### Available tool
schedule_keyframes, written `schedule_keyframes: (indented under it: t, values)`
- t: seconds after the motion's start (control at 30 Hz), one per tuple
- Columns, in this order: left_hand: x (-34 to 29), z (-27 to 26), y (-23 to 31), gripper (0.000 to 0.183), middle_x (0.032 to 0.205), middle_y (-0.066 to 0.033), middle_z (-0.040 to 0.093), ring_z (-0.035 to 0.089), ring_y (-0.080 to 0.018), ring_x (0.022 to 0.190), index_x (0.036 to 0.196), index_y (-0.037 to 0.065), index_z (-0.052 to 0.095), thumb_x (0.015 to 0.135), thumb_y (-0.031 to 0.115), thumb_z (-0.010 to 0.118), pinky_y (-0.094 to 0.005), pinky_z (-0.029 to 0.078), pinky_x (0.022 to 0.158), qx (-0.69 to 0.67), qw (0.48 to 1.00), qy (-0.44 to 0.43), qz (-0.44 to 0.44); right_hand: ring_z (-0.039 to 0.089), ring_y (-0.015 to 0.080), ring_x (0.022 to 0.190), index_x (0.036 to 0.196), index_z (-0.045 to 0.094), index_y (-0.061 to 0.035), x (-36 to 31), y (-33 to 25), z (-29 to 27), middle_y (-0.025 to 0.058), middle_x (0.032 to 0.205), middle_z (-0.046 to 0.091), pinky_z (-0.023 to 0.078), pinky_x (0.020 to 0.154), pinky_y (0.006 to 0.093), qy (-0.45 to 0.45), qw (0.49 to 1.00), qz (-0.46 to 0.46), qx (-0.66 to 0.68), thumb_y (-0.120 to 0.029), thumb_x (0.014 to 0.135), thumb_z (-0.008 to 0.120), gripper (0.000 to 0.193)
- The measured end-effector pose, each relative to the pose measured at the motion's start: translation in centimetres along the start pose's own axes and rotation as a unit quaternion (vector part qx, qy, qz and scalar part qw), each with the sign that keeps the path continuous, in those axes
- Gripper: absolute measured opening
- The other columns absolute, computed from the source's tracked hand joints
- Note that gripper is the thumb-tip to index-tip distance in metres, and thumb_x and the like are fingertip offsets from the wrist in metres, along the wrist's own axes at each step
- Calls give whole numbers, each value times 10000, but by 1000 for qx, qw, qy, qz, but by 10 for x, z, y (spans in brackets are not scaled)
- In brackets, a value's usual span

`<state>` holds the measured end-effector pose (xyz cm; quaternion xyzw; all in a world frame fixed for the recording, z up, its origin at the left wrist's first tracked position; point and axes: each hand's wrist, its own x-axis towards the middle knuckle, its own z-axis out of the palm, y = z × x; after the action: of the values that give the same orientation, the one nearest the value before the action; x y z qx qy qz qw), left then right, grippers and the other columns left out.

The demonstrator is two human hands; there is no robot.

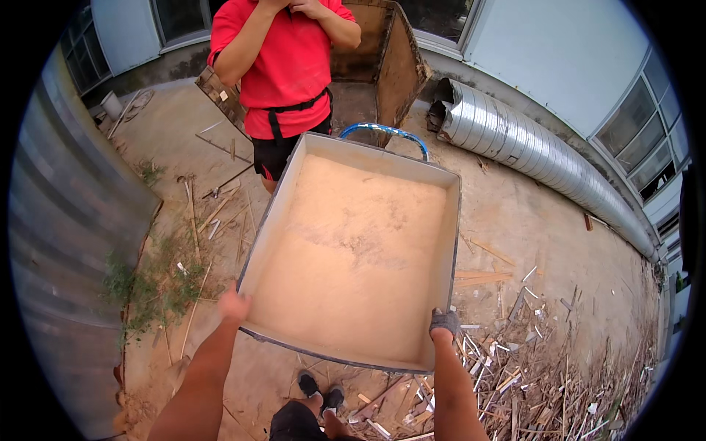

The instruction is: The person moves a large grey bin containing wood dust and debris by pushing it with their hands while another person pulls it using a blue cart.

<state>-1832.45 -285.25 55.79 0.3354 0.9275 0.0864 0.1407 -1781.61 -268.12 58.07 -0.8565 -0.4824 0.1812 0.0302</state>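
Note:
A large, shallow rectangular tray (353,242) with a dark rim and pale walls fills the middle of the view. Its floor has a tan, dusty look with darker smudges. My left hand (234,303), bare and slightly blurred, is closed on the rim near the tray's near left corner. On the near right side, my right hand (444,321) grips the rim in a grey glove. The fingertips of both hands are partly hidden at the tray's edge. Beyond the far rim arches a blue, shiny bar (386,128); how it joins the tray is hidden.
A person in a red shirt (287,81) stands beyond the tray's far left corner, in front of a rusty open box (393,66). A silver corrugated duct (529,147) lies along the wall at right. Wood scraps (507,382) litter the ground at lower right. Metal sheeting (66,242) stands left.

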Motion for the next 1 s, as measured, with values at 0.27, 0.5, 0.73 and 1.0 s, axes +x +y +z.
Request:
schedule_keyframes:
  t: [0.27,0.5,0.73,1.0]
  values:
    - [-6,-15,15,545,925,-224,668,647,-390,884,1216,85,514,750,336,643,-498,511,791,18,999,-40,-14,601,415,1042,1022,649,17,10,14,7,265,1072,635,484,872,467,8,999,-31,20,-488,799,605,554]
    - [-6,-16,8,517,921,-214,675,652,-398,876,1178,90,516,752,346,657,-492,519,796,33,999,-20,-18,623,407,990,977,676,-18,15,17,24,238,1006,660,493,836,462,18,999,-32,15,-473,805,592,493]
    - [-7,-19,14,529,936,-227,672,651,-398,891,1199,97,507,755,346,653,-492,517,803,22,999,-31,-23,634,389,964,941,686,-32,18,21,27,217,977,669,497,808,456,43,998,-54,14,-456,804,593,455]
    - [-9,-21,16,524,949,-228,671,649,-391,903,1197,97,510,757,344,652,-492,511,813,22,999,-34,-23,624,405,968,956,678,-17,14,20,21,235,976,661,493,812,466,33,999,-37,12,-459,804,595,474]
